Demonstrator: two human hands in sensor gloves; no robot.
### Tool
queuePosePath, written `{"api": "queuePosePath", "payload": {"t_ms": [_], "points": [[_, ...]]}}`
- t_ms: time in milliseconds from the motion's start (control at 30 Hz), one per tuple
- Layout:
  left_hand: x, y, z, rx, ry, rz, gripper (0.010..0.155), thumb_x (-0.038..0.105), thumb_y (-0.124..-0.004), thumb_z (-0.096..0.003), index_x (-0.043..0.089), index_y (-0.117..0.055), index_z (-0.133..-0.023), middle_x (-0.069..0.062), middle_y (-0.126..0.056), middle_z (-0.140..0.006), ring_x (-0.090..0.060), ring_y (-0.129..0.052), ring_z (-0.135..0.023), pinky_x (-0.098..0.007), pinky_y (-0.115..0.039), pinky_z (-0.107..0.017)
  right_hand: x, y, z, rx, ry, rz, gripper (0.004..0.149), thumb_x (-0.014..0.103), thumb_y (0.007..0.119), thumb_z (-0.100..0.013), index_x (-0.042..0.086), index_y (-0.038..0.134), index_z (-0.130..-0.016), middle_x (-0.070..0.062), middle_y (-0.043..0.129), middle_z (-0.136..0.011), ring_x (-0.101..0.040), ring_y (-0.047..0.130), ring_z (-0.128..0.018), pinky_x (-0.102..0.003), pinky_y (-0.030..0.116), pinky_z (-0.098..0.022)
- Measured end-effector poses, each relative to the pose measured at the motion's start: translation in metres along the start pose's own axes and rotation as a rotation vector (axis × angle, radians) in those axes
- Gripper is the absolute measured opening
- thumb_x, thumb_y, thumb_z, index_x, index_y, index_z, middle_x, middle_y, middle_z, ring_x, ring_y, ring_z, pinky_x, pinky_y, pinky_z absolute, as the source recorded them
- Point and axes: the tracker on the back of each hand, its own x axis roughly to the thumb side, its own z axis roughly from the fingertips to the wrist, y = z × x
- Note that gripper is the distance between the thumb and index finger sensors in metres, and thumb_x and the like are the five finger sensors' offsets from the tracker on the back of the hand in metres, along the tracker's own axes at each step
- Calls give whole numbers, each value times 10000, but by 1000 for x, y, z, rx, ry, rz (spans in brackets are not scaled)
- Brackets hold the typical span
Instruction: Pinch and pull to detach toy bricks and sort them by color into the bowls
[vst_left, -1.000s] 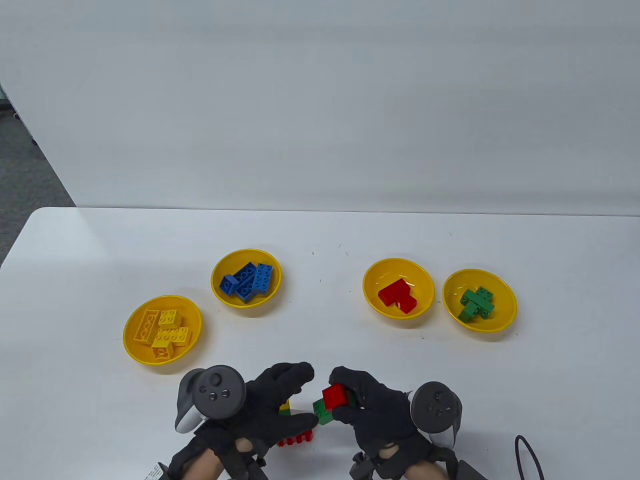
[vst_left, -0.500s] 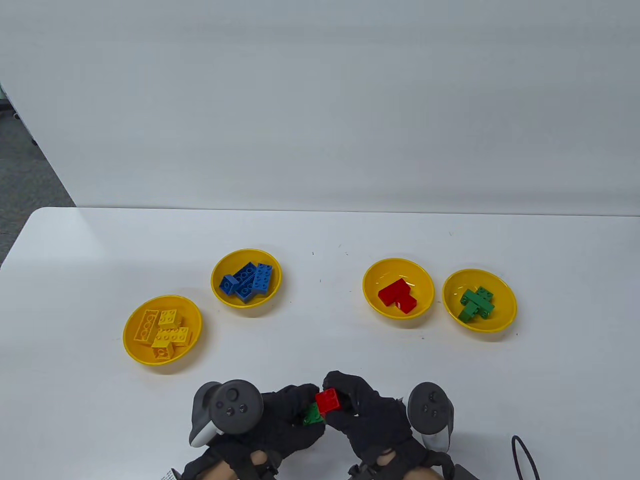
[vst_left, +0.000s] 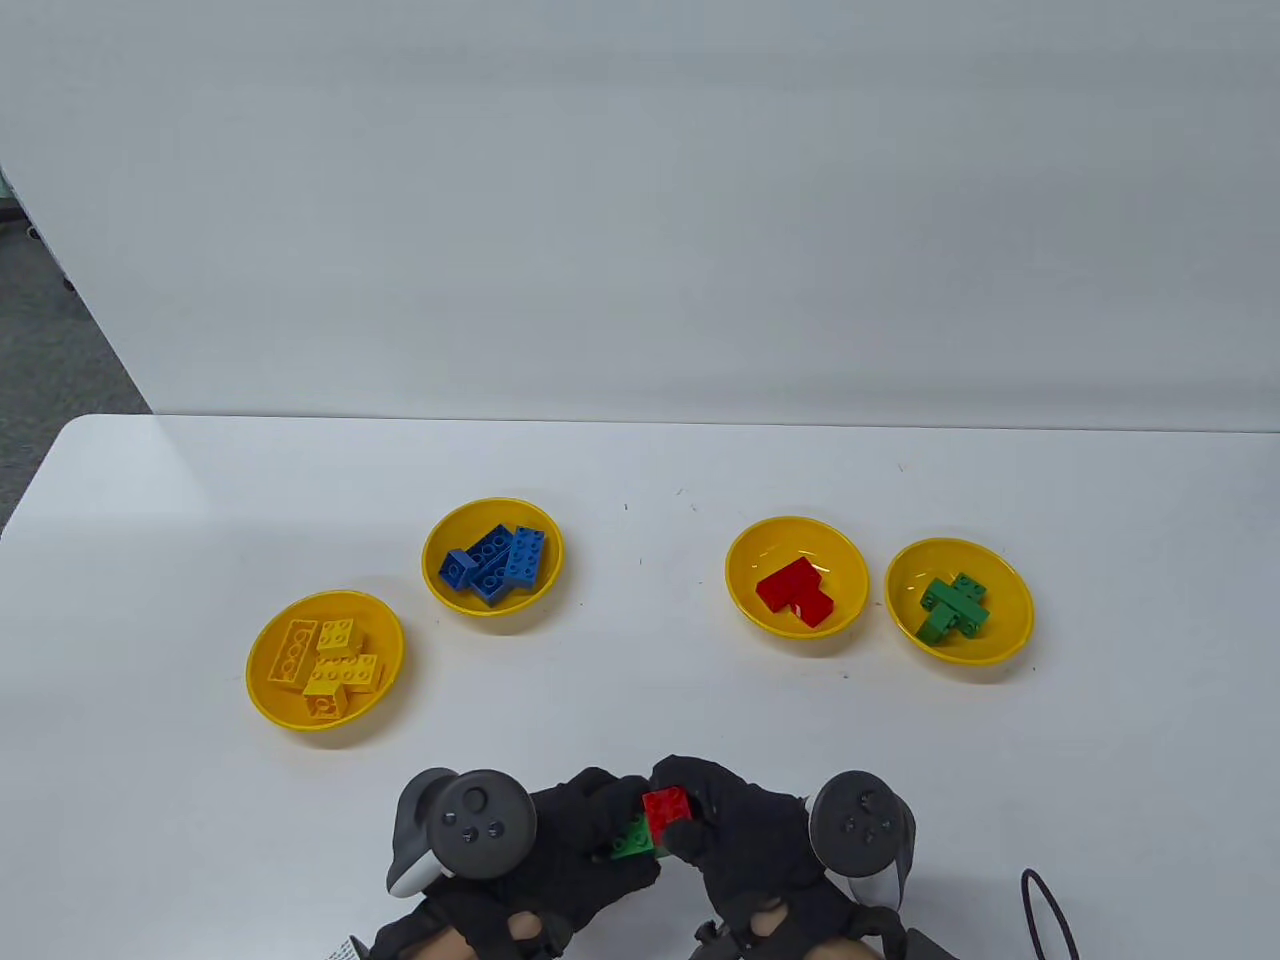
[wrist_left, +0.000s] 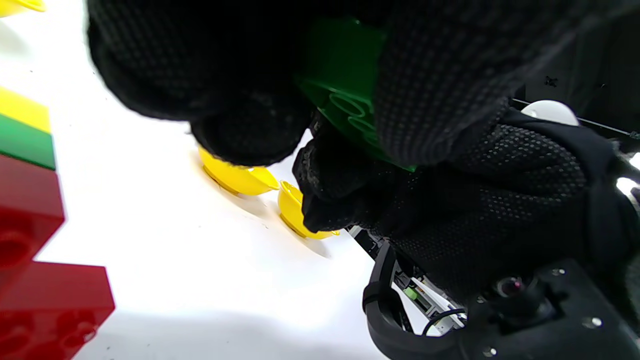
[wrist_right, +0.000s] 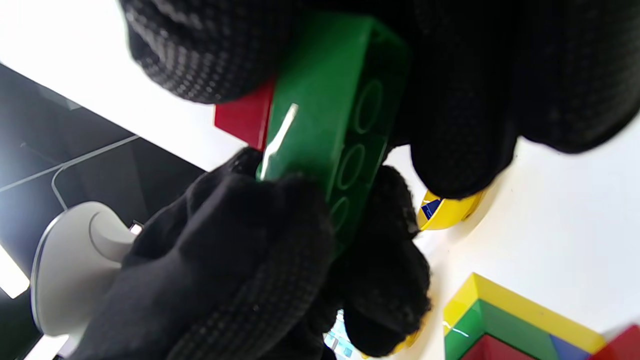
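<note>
Left hand (vst_left: 580, 840) pinches the green brick (vst_left: 632, 838), fingers curled round its underside; right hand (vst_left: 735, 830) grips the red brick (vst_left: 668, 808) seated on top of the green; the two are joined and held above the near table edge, between the hands; not yet separated, judging by the table view. A remaining clump of bricks (wrist_left: 30, 220) (yellow, green, red layers) lies on the table (vst_left: 640, 470) just beside the left hand, mostly hidden under it in the table view. Beyond: yellow-brick bowl (vst_left: 262, 690) and blue-brick bowl (vst_left: 440, 590) to the left, red-brick bowl (vst_left: 745, 605) and green-brick bowl (vst_left: 1005, 645) to the right, all well apart from the hands. Risks: a sudden release as the studs let go could fling a brick off the near edge; glove fabric may slip on smooth plastic; the hands could knock the clump.
</note>
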Motion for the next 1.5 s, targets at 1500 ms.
{"api": "queuePosePath", "payload": {"t_ms": [1500], "points": [[-26, 44, 13, 211, 145, -41, 676, 411, -987, -434, 125, -753, -1000, -219, -853, -895, -375, -1020, -609, -522, -896, -435, -14, -99, -156, -162, 95, 765, 582, 301, 806, -391, 88, 754, -931, -227, 892, -785, -450, 976, -535, -633, 799, -385]]}}
